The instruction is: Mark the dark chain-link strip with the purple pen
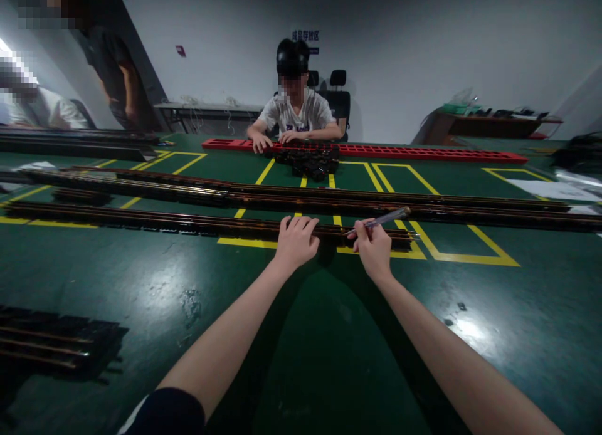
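Note:
A long dark strip assembly with copper-coloured lines lies across the green table. My left hand rests on it near its right part, fingers bent over its top; whether they grip it is hard to see. To the right, my right hand holds a slim pen-like tool between thumb and fingers. The tool slants, its thin tip pointing down and left at the strip. Behind both hands runs a second set of long dark strips.
Across the table a person has both hands at a red slotted rail and a pile of black parts. More strips lie at near left. Papers lie at right. Yellow tape marks the table.

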`<state>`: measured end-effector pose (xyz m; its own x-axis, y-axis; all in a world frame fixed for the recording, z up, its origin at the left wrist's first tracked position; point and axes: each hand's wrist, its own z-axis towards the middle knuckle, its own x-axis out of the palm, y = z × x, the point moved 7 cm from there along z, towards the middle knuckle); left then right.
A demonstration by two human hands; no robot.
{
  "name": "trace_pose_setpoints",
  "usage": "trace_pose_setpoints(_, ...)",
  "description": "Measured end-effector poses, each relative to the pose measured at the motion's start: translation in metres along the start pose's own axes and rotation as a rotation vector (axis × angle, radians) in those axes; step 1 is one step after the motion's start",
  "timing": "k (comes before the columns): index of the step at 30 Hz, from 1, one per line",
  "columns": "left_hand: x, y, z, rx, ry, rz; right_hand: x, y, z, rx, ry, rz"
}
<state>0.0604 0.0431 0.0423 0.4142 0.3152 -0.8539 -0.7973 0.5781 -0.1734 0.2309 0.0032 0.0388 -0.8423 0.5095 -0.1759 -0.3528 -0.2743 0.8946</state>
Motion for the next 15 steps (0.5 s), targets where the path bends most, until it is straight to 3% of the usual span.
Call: trace_pose_setpoints(15,0.0028,-0.0007,0.0004,0.007,0.015,0.090,-0.0009,0.0028,-0.0012,0.034,-0.010,0.046)
